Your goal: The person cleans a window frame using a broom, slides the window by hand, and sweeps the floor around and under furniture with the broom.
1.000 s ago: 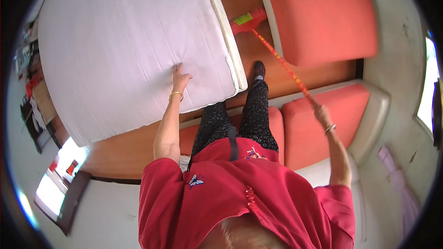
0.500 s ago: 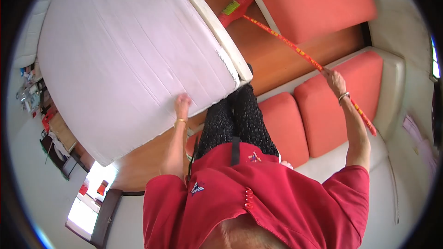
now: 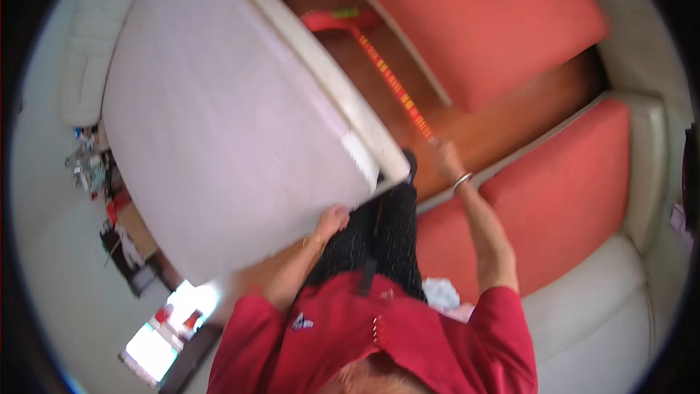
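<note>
A red broom with a yellow-green band across its head (image 3: 337, 20) reaches over the brown floor between the bed and a red seat cushion. My right hand (image 3: 443, 156), a bangle on its wrist, is closed around its red and yellow patterned handle (image 3: 394, 84). Motion blurs the broom head. My left hand (image 3: 334, 220) is curled at the near edge of the pale mattress (image 3: 233, 124), just above my dark trousers; nothing shows in its fingers, and I cannot tell if it touches the mattress.
A cream bed frame (image 3: 328, 66) runs along the mattress. Red cushions (image 3: 561, 182) lie on the cream sofa (image 3: 598, 306) at right, another red cushion (image 3: 474, 22) beyond the floor strip (image 3: 452, 138). Clutter (image 3: 91, 164) stands at far left; a whitish cloth (image 3: 441, 293) lies beside me.
My right hand has moved inward, toward the bed, bringing the broom along; its head has shifted left. My left hand has slid from the mattress top to its near edge. The view has shifted.
</note>
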`<state>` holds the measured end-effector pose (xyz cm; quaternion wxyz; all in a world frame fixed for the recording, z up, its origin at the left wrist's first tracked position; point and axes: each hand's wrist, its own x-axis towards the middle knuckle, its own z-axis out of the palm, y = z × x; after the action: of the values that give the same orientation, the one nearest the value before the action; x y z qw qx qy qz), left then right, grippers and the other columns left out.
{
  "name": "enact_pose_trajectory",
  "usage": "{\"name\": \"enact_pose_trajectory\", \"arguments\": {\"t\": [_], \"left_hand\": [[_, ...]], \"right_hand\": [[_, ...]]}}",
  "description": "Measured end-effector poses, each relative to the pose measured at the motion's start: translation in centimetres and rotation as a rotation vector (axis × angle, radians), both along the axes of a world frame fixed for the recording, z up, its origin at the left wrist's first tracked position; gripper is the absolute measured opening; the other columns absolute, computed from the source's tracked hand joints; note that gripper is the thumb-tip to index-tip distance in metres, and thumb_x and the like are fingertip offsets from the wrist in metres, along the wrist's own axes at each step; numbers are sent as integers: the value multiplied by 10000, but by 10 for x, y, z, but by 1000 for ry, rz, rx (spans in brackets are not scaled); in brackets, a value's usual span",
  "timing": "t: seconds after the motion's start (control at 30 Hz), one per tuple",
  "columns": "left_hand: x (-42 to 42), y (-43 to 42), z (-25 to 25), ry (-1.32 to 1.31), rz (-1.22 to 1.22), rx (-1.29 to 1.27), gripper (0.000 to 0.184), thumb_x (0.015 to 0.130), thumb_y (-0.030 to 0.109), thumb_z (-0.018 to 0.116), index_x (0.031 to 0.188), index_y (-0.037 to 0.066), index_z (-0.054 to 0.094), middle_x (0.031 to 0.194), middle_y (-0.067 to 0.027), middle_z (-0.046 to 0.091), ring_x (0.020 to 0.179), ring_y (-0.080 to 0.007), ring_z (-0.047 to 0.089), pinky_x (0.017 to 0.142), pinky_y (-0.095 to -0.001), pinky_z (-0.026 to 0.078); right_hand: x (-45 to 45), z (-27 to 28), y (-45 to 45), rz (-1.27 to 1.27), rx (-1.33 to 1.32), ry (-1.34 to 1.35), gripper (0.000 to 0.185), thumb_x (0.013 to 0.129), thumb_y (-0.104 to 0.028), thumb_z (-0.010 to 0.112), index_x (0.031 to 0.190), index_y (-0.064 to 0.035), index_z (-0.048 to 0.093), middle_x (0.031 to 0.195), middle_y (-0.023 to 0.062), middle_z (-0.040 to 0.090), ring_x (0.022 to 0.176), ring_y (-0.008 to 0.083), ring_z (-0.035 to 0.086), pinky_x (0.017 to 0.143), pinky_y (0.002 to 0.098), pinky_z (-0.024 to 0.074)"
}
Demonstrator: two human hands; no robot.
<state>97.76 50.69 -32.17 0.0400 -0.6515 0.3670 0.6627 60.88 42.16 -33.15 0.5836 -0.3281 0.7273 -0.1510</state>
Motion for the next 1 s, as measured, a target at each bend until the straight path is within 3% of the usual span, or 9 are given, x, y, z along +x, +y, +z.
{"name": "enact_pose_trajectory", "arguments": {"t": [0.07, 0.1, 0.2, 0.3, 0.47, 0.57, 0.67, 0.8, 1.0], "left_hand": [[7, -9, 9, -61, -71, -103, 244, 896, 206, 426, 776, 36, 553, 576, -38, 524, 496, -139, 495, 468, -290, 406], [6, -5, 14, -92, -87, -183, 244, 892, 212, 437, 802, 28, 569, 588, -41, 538, 515, -140, 511, 479, -299, 420], [30, -25, 8, -72, 161, -56, 218, 855, 163, 487, 932, -13, 590, 714, -93, 608, 594, -146, 574, 540, -281, 492], [31, -54, 9, -69, 160, 1, 224, 844, 145, 488, 959, -20, 587, 722, -109, 617, 608, -159, 596, 541, -287, 511], [65, -23, -8, -103, -15, -107, 264, 853, 224, 454, 734, 42, 603, 624, -68, 593, 562, -154, 566, 511, -320, 466], [84, -30, 17, -90, -137, -215, 248, 861, 210, 451, 780, 22, 590, 634, -71, 582, 557, -161, 542, 530, -315, 446], [104, -22, 39, -96, 159, -26, 202, 845, 147, 456, 927, 14, 584, 690, -64, 597, 589, -135, 556, 547, -267, 471], [125, -7, 34, -153, 184, 54, 212, 830, 93, 468, 1000, 7, 561, 742, -66, 598, 616, -122, 560, 552, -243, 477], [145, 8, 42, -216, 196, 90, 225, 829, 87, 465, 1015, 5, 561, 734, -71, 599, 606, -120, 559, 535, -235, 470]], "right_hand": [[10, -2, -7, -4, -352, -206, 297, 886, -301, 439, 808, -54, 585, 557, 44, 476, 451, 148, 479, 381, 315, 394], [13, 30, -10, -471, 99, -524, 312, 897, -354, 438, 790, -94, 575, 531, 1, 454, 407, 111, 415, 334, 256, 316], [11, 22, -3, -552, 324, -1029, 373, 933, -470, 306, 1003, -151, 486, 502, -39, 324, 358, 81, 277, 322, 236, 192], [2, 35, 1, -448, 316, -881, 412, 913, -502, 343, 954, -146, 547, 507, -39, 357, 382, 92, 328, 333, 243, 248], [-7, -39, 109, 408, -353, 719, 228, 791, -187, 495, 664, -39, 612, 682, 191, 591, 661, 342, 600, 596, 447, 486], [0, -5, 118, 287, -322, 587, 290, 871, -256, 461, 760, -22, 592, 646, 191, 572, 615, 363, 575, 511, 429, 454], [38, 106, 57, -308, 155, -185, 371, 871, -431, 450, 767, -76, 471, 488, -19, 336, 338, 83, 293, 314, 243, 233], [60, 103, 32, -499, 191, -454, 375, 889, -453, 417, 738, -109, 423, 486, -42, 305, 334, 52, 254, 300, 234, 209], [78, 74, 35, -171, 76, -36, 345, 898, -365, 444, 941, -34, 532, 592, 62, 469, 398, 124, 436, 341, 288, 354]]}}
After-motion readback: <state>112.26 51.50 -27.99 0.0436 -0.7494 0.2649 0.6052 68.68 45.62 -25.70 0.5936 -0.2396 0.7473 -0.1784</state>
